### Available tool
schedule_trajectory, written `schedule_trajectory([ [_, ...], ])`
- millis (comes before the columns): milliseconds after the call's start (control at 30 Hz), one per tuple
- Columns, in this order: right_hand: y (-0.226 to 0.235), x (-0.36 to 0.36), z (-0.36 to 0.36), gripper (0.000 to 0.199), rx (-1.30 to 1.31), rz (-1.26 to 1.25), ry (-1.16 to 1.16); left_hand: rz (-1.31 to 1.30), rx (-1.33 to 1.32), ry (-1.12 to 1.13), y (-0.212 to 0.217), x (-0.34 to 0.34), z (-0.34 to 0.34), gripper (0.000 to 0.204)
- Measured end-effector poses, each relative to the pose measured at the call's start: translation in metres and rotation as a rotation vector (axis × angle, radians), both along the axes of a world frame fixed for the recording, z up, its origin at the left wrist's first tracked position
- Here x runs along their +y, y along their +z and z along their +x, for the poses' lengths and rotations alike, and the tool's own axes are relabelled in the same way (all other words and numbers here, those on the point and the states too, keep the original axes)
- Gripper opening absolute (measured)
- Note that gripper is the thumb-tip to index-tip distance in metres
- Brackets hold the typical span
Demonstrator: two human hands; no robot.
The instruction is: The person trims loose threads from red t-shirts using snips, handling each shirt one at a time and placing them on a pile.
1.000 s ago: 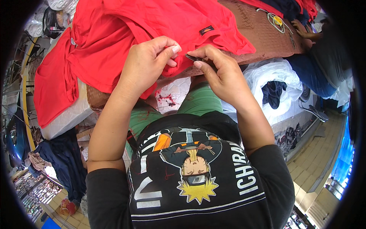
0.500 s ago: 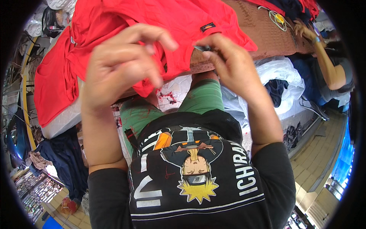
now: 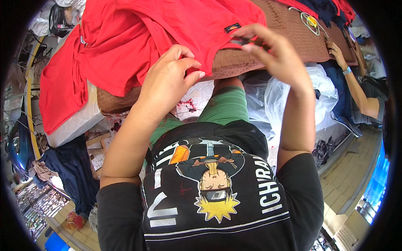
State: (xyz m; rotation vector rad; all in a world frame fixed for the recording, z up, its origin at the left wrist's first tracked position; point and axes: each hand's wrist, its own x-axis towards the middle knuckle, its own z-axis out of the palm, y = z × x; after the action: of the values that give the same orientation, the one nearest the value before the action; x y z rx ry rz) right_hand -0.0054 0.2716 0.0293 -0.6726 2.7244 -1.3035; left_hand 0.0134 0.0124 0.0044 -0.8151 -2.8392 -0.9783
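A red garment [image 3: 121, 46] with a small dark label [image 3: 232, 28] lies spread across the brown padded table in front of me. My left hand [image 3: 171, 73] is closed at its lower edge, thumb and forefinger pinching the red cloth; the fingertips hide the exact spot. In my right hand [image 3: 276, 52] is a small dark pair of thread snips [image 3: 240, 41], blurred by motion. They point left, just below the label and beside the garment's curved edge.
The brown textured cover [image 3: 293, 33] carries a coiled pale cord [image 3: 310, 23] and more red and dark cloth at the far right. Clear plastic bags [image 3: 289, 96] lie right of my legs. A co-worker's arm [image 3: 356, 88] reaches in at right. Dark cloth [image 3: 71, 175] hangs at lower left.
My left hand has moved down and right, from spread fingers above the cloth to a pinch at its edge. My right hand with the snips has shifted right and slightly up.
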Motion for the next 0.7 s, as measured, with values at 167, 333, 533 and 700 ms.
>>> schedule_trajectory([
  [167, -0.013, -0.023, 0.009, 0.026, -0.118, -0.13, 0.074, 0.158, -0.185, 0.017, -0.005, 0.002, -0.005, 0.016],
  [333, -0.019, -0.028, 0.013, 0.019, -0.176, -0.226, 0.253, 0.299, -0.503, 0.071, -0.001, 0.0, -0.011, 0.016],
  [533, -0.026, -0.031, 0.013, 0.015, -0.084, -0.122, 0.236, 0.372, -0.502, 0.041, 0.0, 0.001, -0.012, 0.017],
  [700, -0.019, -0.033, 0.013, 0.016, -0.075, -0.069, 0.225, 0.385, -0.496, 0.04, 0.001, 0.001, -0.01, 0.017],
])
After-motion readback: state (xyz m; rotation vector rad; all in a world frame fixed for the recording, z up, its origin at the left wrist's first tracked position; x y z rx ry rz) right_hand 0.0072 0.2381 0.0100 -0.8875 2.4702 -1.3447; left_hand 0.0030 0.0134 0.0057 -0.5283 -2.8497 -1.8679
